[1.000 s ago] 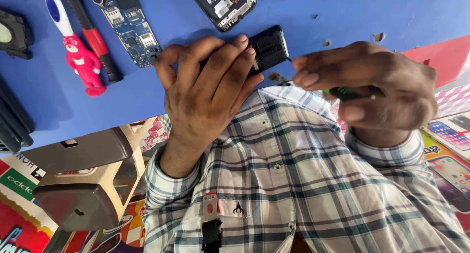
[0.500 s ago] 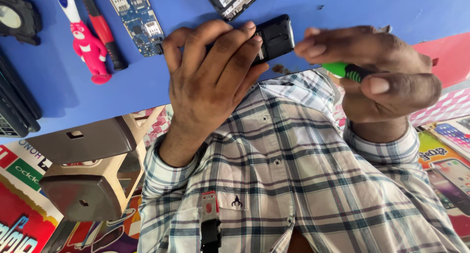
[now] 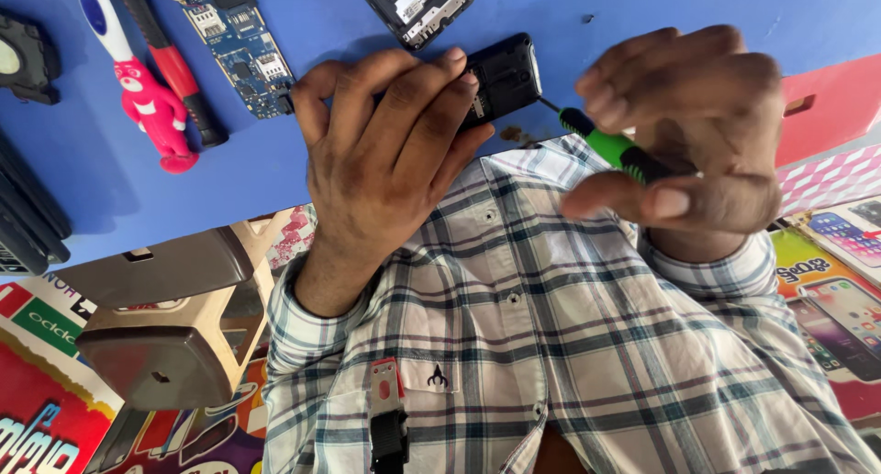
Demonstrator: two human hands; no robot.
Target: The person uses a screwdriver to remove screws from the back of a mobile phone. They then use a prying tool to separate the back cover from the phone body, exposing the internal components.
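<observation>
My left hand is shut on a small black phone body and holds it over the blue table, fingers spread across its back. My right hand grips a green-and-black screwdriver. The thin tip of the screwdriver points at the phone's right edge and is touching or nearly touching it. Both forearms in checked sleeves rise from my checked shirt at the bottom of the view.
On the table lie a blue circuit board, another opened phone, a pink-and-white toothbrush with a figure-shaped handle, a red-and-black tool and a black object at the left edge. Brown plastic stools stand at lower left. Phone posters show at right.
My right hand has turned and lifted, baring the green screwdriver and bringing its tip to the phone. My left hand keeps its hold on the phone.
</observation>
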